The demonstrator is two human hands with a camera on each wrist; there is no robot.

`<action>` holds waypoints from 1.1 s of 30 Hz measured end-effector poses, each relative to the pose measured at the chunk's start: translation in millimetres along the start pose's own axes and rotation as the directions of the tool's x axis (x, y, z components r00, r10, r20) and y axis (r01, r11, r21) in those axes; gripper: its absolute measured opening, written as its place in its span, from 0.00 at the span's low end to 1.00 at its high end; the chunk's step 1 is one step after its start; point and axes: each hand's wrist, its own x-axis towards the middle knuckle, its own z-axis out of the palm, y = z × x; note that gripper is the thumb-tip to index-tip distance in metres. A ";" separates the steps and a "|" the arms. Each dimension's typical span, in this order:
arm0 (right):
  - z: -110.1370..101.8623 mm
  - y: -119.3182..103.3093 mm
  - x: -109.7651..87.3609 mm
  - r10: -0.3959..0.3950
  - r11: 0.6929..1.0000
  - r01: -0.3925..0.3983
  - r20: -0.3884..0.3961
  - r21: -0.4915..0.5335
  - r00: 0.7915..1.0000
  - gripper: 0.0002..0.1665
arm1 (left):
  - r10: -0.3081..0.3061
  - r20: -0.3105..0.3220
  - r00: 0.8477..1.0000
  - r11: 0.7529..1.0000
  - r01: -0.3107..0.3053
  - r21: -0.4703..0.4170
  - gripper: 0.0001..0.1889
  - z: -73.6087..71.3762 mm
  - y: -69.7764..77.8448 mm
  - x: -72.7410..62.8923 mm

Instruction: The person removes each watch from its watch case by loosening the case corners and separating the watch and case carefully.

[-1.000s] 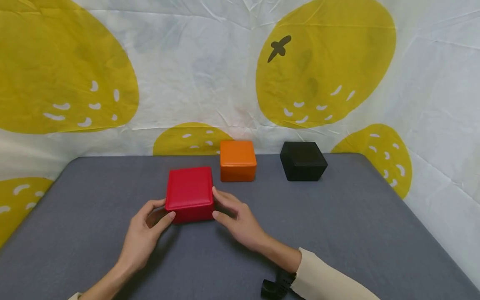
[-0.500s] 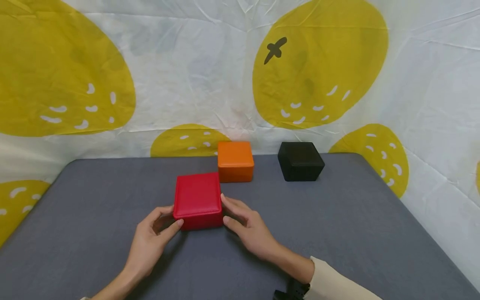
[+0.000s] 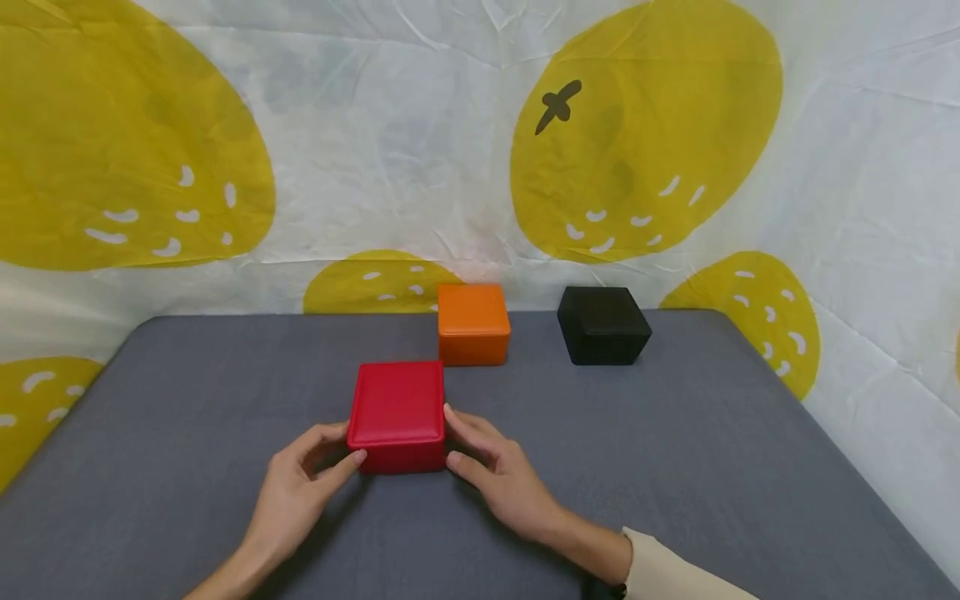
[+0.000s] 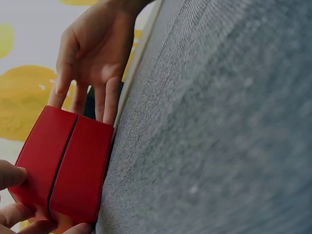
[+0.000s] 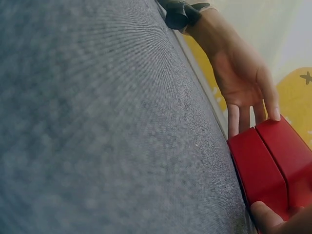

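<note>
A glossy red, squared-off box point(image 4: 80, 168) with a smooth, leather-like covering stands in the lower left, a dark straight seam running along its facing side. At the bottom edge a bare left hand point(image 4: 14, 213), partly cut off, holds the near end, its uppermost digit on that side. A bare right hand point(image 4: 97, 48) reaches down from above, palm showing, fingers meeting the far end. Grey woven fabric point(image 4: 209, 122) fills the right; white cloth point(image 4: 24, 51) with yellow patches hangs behind.

Closed, smooth red box point(image 3: 397, 407) with a dark side seam point(image 4: 60, 163), flat on the grey tabletop point(image 3: 675, 467)
</note>
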 end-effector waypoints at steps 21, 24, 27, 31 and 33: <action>-5.3 -4.7 4.7 0.068 0.990 -0.061 0.047 -0.127 0.997 0.35 | 0.145 0.358 0.922 0.977 -0.190 0.095 0.52 -24.7 -16.6 36.2; -14.3 6.4 10.5 0.039 0.984 -0.025 0.075 -0.176 0.996 0.36 | 0.177 0.418 0.891 0.960 -0.249 0.124 0.58 -22.3 -18.1 45.5; -19.0 9.3 17.1 0.001 0.975 0.021 0.100 -0.221 0.995 0.39 | 0.212 0.443 0.871 0.950 -0.290 0.116 0.61 -21.2 -21.7 52.0; -23.9 13.3 24.4 -0.053 0.962 0.088 0.138 -0.259 0.989 0.44 | 0.261 0.452 0.853 0.940 -0.331 0.080 0.63 -23.4 -27.4 56.0; -26.9 15.3 27.3 -0.091 0.960 0.128 0.154 -0.250 0.984 0.46 | 0.275 0.460 0.844 0.938 -0.340 0.064 0.63 -24.1 -29.4 56.9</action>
